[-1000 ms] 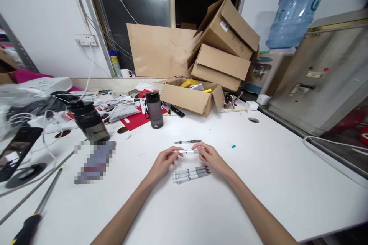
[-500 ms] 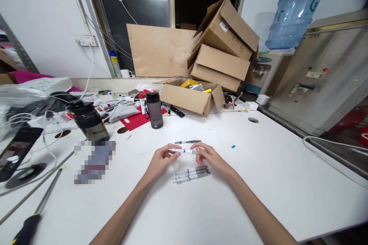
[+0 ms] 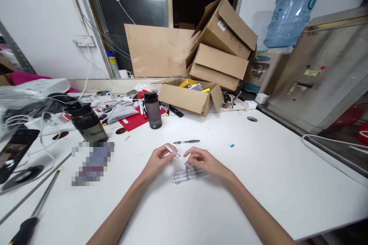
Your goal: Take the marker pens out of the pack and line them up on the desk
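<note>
My left hand pinches a white pen near its upper end, between thumb and fingertips. The pen slants down to the right above the table. At its lower, greyish end are the curled fingers of my right hand, closed around that end. Just below the hands, several similar white pens lie side by side on the white table; my right hand partly covers their right ends. A dark pen with a clear barrel lies alone beyond my hands.
A smoky bottle and an open carton stand at the back. At left are another bottle, a phone, cables and a screwdriver. A small blue scrap lies to the right. Beyond it stands a metal cabinet.
The held pen has turned from nearly level to a slant, its right end dropping toward the row of pens. My right hand has moved down and slightly left. The view has shifted slightly.
</note>
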{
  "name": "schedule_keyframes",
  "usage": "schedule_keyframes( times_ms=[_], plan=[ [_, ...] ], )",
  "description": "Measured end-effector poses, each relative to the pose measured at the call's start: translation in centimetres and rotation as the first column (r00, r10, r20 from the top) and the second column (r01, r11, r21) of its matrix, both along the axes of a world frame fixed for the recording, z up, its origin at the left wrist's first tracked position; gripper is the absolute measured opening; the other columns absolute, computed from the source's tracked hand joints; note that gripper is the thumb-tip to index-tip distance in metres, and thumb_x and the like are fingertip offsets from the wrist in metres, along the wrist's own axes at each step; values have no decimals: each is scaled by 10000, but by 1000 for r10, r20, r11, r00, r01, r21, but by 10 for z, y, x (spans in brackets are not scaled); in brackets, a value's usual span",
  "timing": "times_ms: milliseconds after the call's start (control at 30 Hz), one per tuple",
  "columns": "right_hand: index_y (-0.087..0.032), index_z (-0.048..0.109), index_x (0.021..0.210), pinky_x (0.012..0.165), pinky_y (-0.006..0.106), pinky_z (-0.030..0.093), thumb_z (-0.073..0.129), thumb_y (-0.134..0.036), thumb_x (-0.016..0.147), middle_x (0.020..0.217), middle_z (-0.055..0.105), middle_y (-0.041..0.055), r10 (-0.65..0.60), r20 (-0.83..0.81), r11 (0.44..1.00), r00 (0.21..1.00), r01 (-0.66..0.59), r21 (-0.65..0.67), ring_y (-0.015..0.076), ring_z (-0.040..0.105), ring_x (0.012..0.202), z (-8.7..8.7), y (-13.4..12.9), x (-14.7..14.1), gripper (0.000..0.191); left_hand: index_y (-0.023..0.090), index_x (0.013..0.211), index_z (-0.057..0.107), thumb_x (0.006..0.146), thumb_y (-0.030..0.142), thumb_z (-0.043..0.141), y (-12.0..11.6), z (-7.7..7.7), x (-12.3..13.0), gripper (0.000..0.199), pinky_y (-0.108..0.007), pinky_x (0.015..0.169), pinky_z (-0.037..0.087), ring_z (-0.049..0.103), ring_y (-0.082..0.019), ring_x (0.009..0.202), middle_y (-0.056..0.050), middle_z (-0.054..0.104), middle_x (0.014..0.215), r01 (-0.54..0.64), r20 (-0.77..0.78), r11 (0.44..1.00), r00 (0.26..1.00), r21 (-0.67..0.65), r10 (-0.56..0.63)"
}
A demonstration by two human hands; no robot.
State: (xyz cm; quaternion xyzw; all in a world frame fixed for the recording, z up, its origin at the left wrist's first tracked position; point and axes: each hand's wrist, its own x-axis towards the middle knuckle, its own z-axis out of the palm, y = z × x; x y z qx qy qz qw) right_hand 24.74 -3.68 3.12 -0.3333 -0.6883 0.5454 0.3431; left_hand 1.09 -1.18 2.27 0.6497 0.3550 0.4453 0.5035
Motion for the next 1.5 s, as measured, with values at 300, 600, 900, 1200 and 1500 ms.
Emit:
schedule_keyframes(
  times_ms=[300, 600, 900, 1200, 1500],
  plan=[
    [-213, 651, 1116, 759, 308, 462, 556, -480, 970, 832, 679, 23, -150, -73, 981, 986, 158, 116, 173, 622, 780, -2, 0, -11, 319, 169, 867, 635, 949, 474, 584, -6, -4, 13, 320, -234, 606, 414, 456, -113, 619, 24, 487, 709, 167, -14, 982, 986, -82, -169],
    [-223, 723, 1004, 759, 314, 459, 637, -447, 922, 915, 680, 41, -212, -142, 963, 967, 231, 136, 193, 607, 836, -7, 1, -17, 254, 172, 925, 645, 900, 532, 628, -10, -4, 16, 362, -206, 465, 296, 375, -93, 540, 50, 426, 658, 241, -119, 964, 960, -113, -254],
    [-225, 654, 923, 884, 350, 516, 618, -527, 912, 1026, 644, 60, -486, -442, 859, 754, 506, -80, 216, 602, 996, -6, 18, 1, 305, 168, 991, 684, 919, 501, 607, -10, 2, 14, 349, -234, 536, 260, 366, -105, 565, 44, 452, 645, 156, -183, 985, 969, -70, -166],
    [-259, 566, 928, 789, 339, 518, 686, -414, 880, 747, 466, -25, -510, -698, 858, 503, 359, -368, 154, 505, 700, 0, 24, 9, 202, 177, 962, 681, 916, 418, 577, 0, -8, 7, 266, -229, 545, 267, 350, -111, 572, 51, 415, 649, 35, -176, 997, 983, -70, -47],
    [-244, 516, 797, 521, 264, 393, 536, -442, 940, 666, 262, -39, -438, -702, 899, 562, 266, -347, 145, 294, 551, 12, 17, 16, 246, 177, 954, 690, 908, 417, 564, 1, -12, 7, 275, -225, 541, 288, 378, -118, 573, 39, 448, 651, -21, -201, 999, 979, -31, 15]
  ],
)
